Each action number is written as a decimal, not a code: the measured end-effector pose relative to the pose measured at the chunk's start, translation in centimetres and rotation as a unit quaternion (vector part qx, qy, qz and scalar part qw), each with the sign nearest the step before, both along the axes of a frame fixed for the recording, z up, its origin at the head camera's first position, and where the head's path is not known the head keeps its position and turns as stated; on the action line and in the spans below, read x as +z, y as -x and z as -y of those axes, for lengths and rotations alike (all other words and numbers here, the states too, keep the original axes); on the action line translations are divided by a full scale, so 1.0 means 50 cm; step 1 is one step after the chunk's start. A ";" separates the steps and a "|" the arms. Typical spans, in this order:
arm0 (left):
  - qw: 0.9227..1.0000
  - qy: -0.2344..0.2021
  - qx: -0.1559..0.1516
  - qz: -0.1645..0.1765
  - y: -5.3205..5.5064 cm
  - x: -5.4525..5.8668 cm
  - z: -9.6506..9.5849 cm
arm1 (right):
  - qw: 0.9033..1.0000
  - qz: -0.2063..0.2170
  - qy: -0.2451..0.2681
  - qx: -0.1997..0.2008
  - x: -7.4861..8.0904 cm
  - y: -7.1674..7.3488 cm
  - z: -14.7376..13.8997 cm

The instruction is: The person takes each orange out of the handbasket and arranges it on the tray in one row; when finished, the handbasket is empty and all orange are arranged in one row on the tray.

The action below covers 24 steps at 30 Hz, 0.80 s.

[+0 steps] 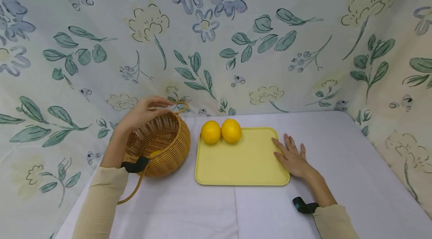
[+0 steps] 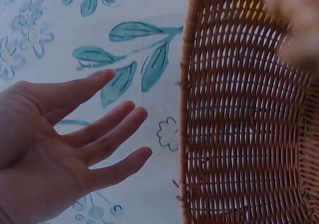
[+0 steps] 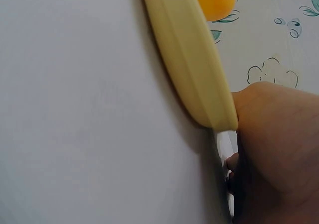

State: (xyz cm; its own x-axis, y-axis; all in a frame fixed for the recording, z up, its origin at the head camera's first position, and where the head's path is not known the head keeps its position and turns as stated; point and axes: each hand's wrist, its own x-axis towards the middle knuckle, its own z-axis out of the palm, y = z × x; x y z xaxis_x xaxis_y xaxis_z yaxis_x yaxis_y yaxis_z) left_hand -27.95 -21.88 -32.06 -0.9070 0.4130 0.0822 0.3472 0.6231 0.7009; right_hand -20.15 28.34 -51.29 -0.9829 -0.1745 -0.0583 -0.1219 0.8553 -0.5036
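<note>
Head view: the wicker basket (image 1: pixel 173 155) wall hides most of a yellow object (image 1: pixel 156 153) at the opening's 6 o'clock; type indeterminable. Left wrist view: a tan shape (image 2: pixel 301 20) at 2 o'clock is blurred and cropped. Right wrist view: the top edge crops the yellow tray (image 3: pixel 189 55) and, at 1 o'clock, a round fruit (image 3: pixel 217 0).

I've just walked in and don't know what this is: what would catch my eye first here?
Probably the two bright round fruits, side by side at the far left corner of a pale yellow tray. Next comes the wicker basket left of the tray, with the left hand near its rim, while the right hand lies at the tray's right edge.
</note>
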 end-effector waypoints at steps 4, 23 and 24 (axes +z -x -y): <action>0.999 0.032 -0.023 0.027 0.033 0.001 0.049 | 1.000 0.001 -0.001 -0.001 0.000 -0.001 0.002; 0.967 0.086 -0.090 0.222 0.111 -0.047 0.096 | 1.000 0.002 -0.003 -0.001 -0.004 0.002 0.003; 0.964 0.085 -0.094 0.235 0.114 -0.051 0.095 | 1.000 0.000 -0.002 -0.001 -0.004 0.002 0.003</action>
